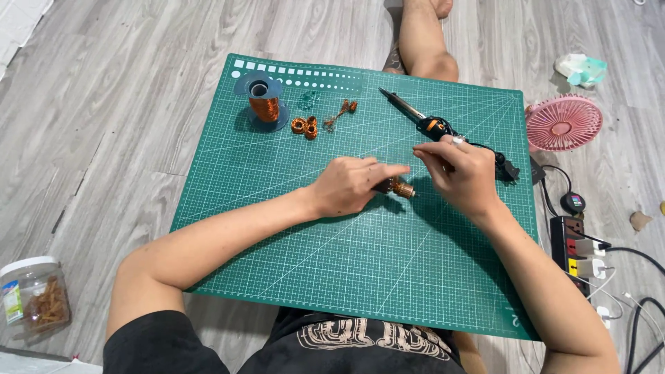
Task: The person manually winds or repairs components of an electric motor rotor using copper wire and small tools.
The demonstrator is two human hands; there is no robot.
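My left hand (350, 183) grips a small motor rotor with copper windings (400, 188) just above the green cutting mat (291, 235). My right hand (460, 172) sits right of it, its thumb and forefinger pinched together near the rotor's tip; whether a thin wire is between them I cannot tell. A soldering iron (415, 116) lies on the mat behind my right hand. At the mat's far left stand a spool of copper wire (262, 102), two small copper coils (305, 127) and a twisted bundle of wire (341, 112).
A pink fan (562, 123) lies off the mat's right corner. A power strip with plugs (578, 253) and cables sits at the right. A clear plastic jar (31, 294) stands at bottom left. A bare leg (424, 38) stretches past the mat's far edge.
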